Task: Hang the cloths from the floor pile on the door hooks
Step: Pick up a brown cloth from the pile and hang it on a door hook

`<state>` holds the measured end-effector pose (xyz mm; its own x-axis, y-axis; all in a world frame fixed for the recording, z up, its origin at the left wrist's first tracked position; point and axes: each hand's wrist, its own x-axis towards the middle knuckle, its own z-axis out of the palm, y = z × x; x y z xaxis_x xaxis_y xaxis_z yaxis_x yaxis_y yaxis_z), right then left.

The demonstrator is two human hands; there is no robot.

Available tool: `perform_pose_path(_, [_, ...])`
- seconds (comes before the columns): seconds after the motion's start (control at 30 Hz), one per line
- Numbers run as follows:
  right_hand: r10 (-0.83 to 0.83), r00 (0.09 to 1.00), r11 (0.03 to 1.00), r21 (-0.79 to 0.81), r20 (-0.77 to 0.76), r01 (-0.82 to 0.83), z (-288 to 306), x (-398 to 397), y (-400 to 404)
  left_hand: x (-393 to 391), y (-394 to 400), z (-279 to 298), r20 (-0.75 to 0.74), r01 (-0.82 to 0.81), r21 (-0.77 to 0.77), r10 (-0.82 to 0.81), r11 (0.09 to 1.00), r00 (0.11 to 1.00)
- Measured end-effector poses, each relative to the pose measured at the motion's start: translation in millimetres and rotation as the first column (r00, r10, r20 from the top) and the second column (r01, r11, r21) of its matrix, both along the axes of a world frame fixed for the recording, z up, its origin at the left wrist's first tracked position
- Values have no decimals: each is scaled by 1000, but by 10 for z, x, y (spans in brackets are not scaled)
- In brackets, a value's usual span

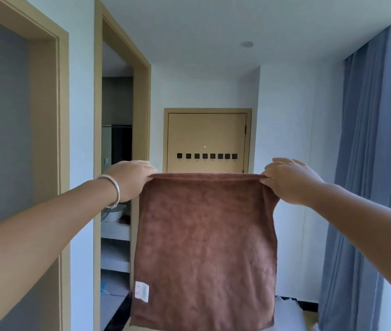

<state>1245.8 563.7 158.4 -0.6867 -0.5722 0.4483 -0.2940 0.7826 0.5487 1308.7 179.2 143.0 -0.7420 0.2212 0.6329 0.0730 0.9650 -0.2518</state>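
— What are the hands doing?

— Both arms reach forward. The left hand [131,179], with a silver metal bangle [113,191] on its wrist, pinches the top left corner of a brown, square terry cloth [204,247]. The right hand [290,181] pinches the top right corner, some of its fingers lifted off the fabric.

— And the cloth itself?

— It hangs in the air, stretched flat between the two hands, its top edge taut and level. A small white label [142,291] sits near its lower left corner.

— Where are the hooks?

— On the closed tan wooden door [206,132] at the far end of the room: a row of eight small black square hooks [207,156], all bare, showing just above the cloth's top edge and well apart from it.

— Anything else around?

— A long blue curtain [366,163] hangs on the right, and an open tan-framed doorway [118,139] on the left shows white shelves [115,231] inside.
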Motion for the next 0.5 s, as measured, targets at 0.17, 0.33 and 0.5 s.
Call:
perform_pose_path(0.17, [22, 999, 987, -160, 48, -14, -78, -631, -416, -572, -421, -54, 52, -7, 16, 6, 1000, 999])
perform_pose_path(0.33, [28, 995, 978, -207, 99, -7, -258, -1180, -704, -1049, -694, -212, 125, -23, 20, 20, 1000, 992])
perform_pose_path(0.5, [41, 987, 964, -266, 154, 2, -361, -1707, -904, -1489, -839, -336, 167, -40, 26, 35, 999, 985])
